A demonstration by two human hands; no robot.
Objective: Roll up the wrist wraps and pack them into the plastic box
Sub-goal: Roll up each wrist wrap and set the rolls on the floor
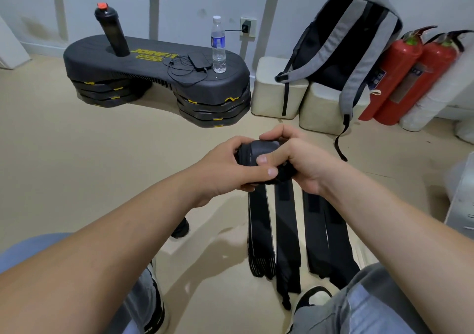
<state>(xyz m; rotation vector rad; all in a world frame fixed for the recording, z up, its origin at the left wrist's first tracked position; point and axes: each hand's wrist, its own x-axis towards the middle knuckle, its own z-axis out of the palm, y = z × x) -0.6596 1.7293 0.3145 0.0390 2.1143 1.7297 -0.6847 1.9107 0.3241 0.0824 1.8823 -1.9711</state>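
Observation:
A black wrist wrap roll (259, 151) sits between both hands above the floor. My left hand (230, 169) grips its left side, thumb across the front. My right hand (295, 159) curls over its top and right side. Several flat black wrist wraps (284, 231) lie side by side on the beige floor below my hands, running toward my feet. Another dark roll (180, 227) lies on the floor under my left forearm, partly hidden. A translucent plastic box (461, 200) stands at the right edge, only partly in view.
A black step platform (159, 77) at the back carries a black shaker bottle (112, 31), a water bottle (218, 45) and a charger. A grey backpack (343, 46) leans on white blocks; two red extinguishers (410, 77) stand at the right. My shoes are at the bottom.

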